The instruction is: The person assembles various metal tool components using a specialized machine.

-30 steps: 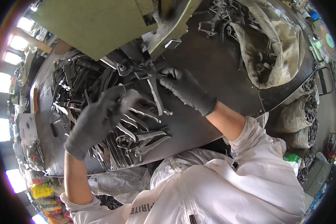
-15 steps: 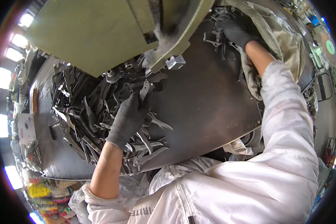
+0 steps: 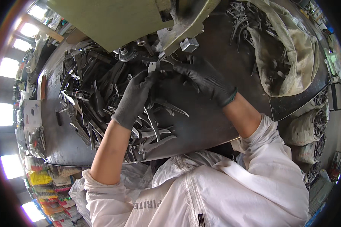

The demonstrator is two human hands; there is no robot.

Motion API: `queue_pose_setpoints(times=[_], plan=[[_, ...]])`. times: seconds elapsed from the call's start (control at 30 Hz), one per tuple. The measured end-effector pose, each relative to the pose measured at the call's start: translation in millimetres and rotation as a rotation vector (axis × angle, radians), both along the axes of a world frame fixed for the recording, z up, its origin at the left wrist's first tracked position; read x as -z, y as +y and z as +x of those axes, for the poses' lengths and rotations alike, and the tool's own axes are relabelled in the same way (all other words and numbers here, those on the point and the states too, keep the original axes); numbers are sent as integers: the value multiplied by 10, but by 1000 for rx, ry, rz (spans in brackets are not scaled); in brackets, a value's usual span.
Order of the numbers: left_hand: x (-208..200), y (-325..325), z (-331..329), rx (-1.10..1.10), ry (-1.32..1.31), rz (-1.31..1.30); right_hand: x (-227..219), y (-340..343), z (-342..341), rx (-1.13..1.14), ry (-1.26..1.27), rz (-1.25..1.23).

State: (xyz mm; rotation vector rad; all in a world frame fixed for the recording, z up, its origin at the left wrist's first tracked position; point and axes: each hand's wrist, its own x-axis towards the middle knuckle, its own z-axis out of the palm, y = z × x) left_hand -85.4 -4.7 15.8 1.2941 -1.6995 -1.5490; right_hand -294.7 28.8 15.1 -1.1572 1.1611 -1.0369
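while your left grip pinches a flat metal part, its bright, holed end pokes up past your fingertips, just below the lower edge of the green machine; the rest of it is hidden by the glove. your right grip sits to the right of that one, fingers bent toward a slim metal piece just ahead of its fingertips. glove and shadow cover the contact, so i cannot tell whether it is grasping that piece or only near it.

to work well here, i'd pinch low on the part, so the holes stay uncovered and easy to see. a firm left thumb should keep it from twisting when the right fingers press in. mind the silver block just beyond your right grip: lifting that glove too high could bump it.

the heap of handles lies to the left of your left grip and under its wrist, with ends sticking out, so a raised wrist would snag less. beyond your right grip, on the far side of the bench, are a pale sack and a tangle of small metal pieces.
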Motion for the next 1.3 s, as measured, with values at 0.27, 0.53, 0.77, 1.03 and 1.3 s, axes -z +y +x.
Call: queue_pose_setpoints(times=[0.27, 0.53, 0.77, 1.03, 1.3], plan=[[39, -8, 61, 121, -28, -188, 19, -73, 82, 28, 14, 71], [204, -274, 1, 401, -412, -296, 114, -170, 149, -17, 131, 66], [-88, 86, -29, 97, -181, 149, 280, -139, 164, -1, 100, 112], [-413, 921, 468, -40, 2, 134, 326, -154, 114, -15, 50, 148], [-144, 1730, 791, -278, 292, 729, 86, 16, 115, 2, 16, 152]])
